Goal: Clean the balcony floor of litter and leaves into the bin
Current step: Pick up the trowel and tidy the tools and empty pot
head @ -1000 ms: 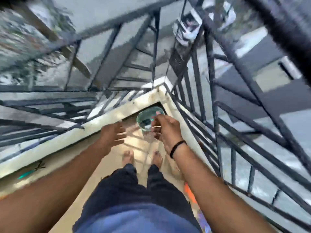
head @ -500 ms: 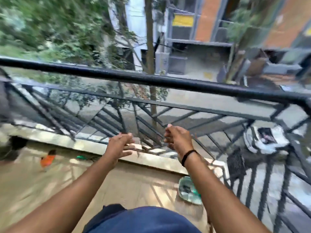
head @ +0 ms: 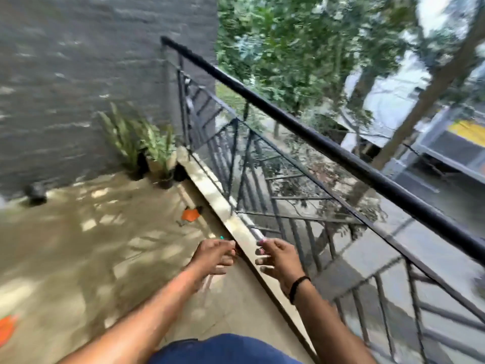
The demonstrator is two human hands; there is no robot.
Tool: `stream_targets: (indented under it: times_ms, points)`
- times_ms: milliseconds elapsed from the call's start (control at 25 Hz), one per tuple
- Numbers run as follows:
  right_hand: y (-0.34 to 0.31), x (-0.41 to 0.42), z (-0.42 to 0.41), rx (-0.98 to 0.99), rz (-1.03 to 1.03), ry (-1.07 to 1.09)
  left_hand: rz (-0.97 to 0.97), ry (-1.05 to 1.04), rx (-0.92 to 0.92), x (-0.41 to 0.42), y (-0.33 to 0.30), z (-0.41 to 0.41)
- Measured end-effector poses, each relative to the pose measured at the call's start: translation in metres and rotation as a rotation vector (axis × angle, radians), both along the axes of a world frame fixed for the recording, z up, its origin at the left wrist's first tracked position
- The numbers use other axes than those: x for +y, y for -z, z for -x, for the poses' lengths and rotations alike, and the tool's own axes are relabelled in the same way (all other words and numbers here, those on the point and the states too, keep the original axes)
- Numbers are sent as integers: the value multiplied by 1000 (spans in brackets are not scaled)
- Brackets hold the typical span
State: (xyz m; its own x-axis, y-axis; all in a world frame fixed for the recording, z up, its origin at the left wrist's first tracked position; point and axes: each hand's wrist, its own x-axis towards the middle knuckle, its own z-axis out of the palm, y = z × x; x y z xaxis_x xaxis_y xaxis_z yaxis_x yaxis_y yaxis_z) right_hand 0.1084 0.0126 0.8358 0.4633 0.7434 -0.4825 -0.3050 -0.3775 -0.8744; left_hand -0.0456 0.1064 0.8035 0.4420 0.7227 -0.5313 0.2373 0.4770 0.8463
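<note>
Orange litter (head: 190, 214) lies on the balcony floor (head: 78, 245) at frame centre, just beside the pale kerb (head: 236, 224) under the black railing (head: 341, 153). A second orange scrap (head: 6, 328) sits at the lower left edge. Left hand (head: 214, 254) and right hand (head: 280, 258) hover apart, fingers loosely spread, holding nothing, over the kerb line. Potted plants (head: 147, 145) occupy the far corner against the grey wall (head: 78, 74).

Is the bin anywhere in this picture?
No: only the balcony floor, an orange scrap by the ledge, potted plants and the railing show.
</note>
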Motion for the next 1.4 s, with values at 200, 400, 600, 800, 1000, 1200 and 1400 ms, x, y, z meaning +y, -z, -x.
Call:
stream_targets:
  times_ms: [200, 400, 600, 800, 1000, 1200, 1400]
  points:
    - [19, 79, 52, 37, 82, -201, 11, -142, 22, 74, 25, 51]
    - [42, 143, 22, 7, 175, -279, 149, -184, 22, 121, 64, 26]
    - [100, 255, -38, -5, 244, -332, 239, -301, 56, 193, 102, -18]
    - [197, 377, -76, -130, 336, -516, 309, -422, 177, 279, 176, -25]
    - [399, 462, -104, -510, 506, -943, 384, -467, 285, 368, 354, -43]
    - [636, 524, -115, -766, 632, -1085, 422, -450, 312, 417, 577, -94]
    - [810, 521, -119, -955, 808, -938, 472, -435, 289, 430, 750, -113]
